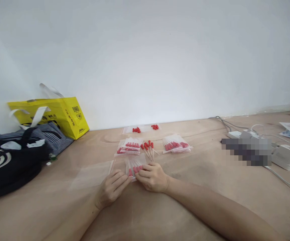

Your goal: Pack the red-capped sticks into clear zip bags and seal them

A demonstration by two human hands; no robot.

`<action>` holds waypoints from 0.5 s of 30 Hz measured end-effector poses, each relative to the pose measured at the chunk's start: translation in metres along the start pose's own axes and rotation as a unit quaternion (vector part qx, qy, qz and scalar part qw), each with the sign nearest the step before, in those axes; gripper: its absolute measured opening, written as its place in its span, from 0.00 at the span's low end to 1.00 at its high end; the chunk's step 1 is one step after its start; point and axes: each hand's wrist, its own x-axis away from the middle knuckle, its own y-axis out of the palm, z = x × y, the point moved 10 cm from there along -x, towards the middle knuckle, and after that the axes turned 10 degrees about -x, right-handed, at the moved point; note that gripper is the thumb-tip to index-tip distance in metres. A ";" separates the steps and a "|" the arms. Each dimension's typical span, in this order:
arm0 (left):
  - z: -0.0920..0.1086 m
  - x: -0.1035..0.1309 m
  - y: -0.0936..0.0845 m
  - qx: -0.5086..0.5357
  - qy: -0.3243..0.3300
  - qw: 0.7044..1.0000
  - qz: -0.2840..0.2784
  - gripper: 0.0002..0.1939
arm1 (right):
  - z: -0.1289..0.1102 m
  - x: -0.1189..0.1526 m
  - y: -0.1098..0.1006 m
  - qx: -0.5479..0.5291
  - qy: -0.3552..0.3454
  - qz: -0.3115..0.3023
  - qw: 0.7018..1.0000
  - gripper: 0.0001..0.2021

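Note:
My left hand (112,188) and my right hand (153,176) both pinch the near edge of a small clear zip bag (134,165) with red-tipped sticks inside, flat on the wooden table (200,187). Just beyond it lie several loose red-tipped sticks (148,149). A stack of filled bags (129,147) sits behind to the left, and another stack (176,144) to the right. An empty clear bag (94,174) lies left of my left hand.
Flat clear bags with a few red caps (145,128) lie by the white wall. A yellow tote (59,115), a striped bag (41,135) and a black bag (6,164) crowd the left. Power strips, adapters (286,155) and cables lie at right.

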 end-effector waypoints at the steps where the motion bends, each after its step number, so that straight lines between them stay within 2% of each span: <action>1: -0.002 0.000 -0.001 -0.002 -0.009 1.000 0.000 0.09 | -0.001 0.000 0.002 0.000 -0.003 -0.003 1.000 0.08; 5: -0.010 -0.004 -0.009 -0.002 -0.050 0.999 0.013 0.07 | 0.002 0.000 -0.001 0.013 0.016 -0.010 1.000 0.08; 10: -0.024 -0.010 -0.020 0.029 -0.099 0.994 0.022 0.06 | 0.021 0.008 -0.026 0.023 0.087 0.039 0.995 0.09; 12: -0.030 -0.010 -0.017 0.031 -0.120 0.992 0.005 0.10 | 0.035 0.016 -0.040 0.022 0.119 0.068 0.990 0.09; 15: -0.034 -0.008 -0.007 0.046 -0.138 0.989 -0.032 0.11 | 0.073 0.037 -0.071 0.051 0.206 0.114 0.971 0.09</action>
